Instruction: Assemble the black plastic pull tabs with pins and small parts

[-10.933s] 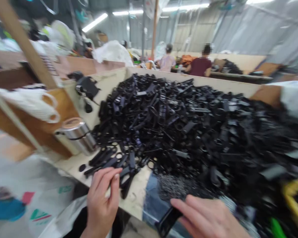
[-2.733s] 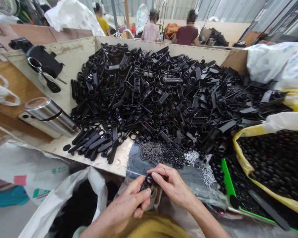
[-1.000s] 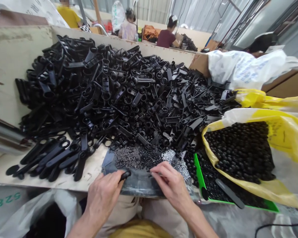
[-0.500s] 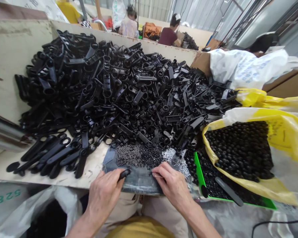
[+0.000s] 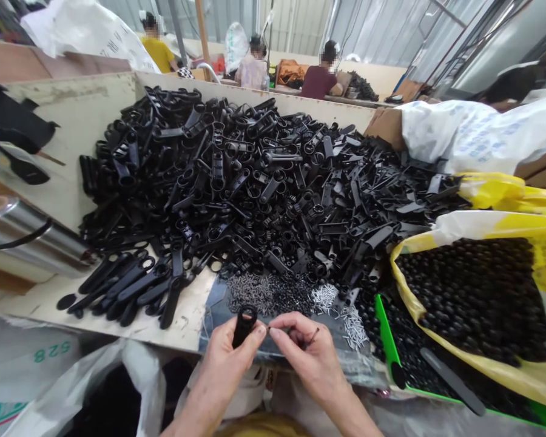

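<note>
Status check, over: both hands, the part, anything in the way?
Left grip holds black part upright. Right grip pinches thin pin beside it. Pin heap and parts pile lie beyond, apart from both.

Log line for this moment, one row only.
left hand: holds black plastic part | right hand: pinches small pin beside the part | behind: pin heap, black parts pile

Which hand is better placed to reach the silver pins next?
Probably right: the right hand sits beside the silver pins, while the left hand is farther off and grips a black plastic part.
</note>
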Motion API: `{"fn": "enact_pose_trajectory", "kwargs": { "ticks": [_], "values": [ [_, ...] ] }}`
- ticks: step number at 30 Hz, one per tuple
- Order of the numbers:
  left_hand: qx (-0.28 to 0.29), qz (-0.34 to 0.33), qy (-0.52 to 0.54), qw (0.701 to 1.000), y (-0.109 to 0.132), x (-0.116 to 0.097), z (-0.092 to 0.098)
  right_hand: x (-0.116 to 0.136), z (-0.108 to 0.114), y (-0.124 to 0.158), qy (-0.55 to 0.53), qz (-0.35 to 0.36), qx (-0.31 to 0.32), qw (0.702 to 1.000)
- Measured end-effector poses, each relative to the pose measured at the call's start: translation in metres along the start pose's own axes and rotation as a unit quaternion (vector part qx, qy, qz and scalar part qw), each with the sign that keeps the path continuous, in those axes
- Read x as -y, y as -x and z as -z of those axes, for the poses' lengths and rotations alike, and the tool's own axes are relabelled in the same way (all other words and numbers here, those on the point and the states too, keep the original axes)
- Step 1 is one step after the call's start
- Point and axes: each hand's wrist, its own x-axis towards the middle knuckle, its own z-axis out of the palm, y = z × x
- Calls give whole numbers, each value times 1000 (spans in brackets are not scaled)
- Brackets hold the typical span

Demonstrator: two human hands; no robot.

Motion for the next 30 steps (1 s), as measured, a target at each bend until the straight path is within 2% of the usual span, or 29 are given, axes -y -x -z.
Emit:
{"fn": "enact_pose_trajectory", "kwargs": {
  "ticks": [6, 11, 14, 20, 24, 30],
  "values": [
    [21, 34, 19, 999, 6, -9, -2, -1, -2, -2, -129, -16, 30, 991],
    [36, -41, -34, 998, 7, -16, 2, 1, 1, -1, -228, -126, 85, 962],
    [58, -43, -37, 997, 6, -13, 4, 2, 2, 1, -228, -146, 90, 958],
    [36, -33, 2, 999, 2, 9, 3, -2, 3, 4, -177, -113, 36, 977],
    [35, -37, -22, 998, 3, 9, 7, 1, 6, 3, -96, -79, 43, 991],
    [36, -62, -95, 993, 8, 1, 12, 8, 10, 4, 17, 60, 67, 996]
  ]
}}
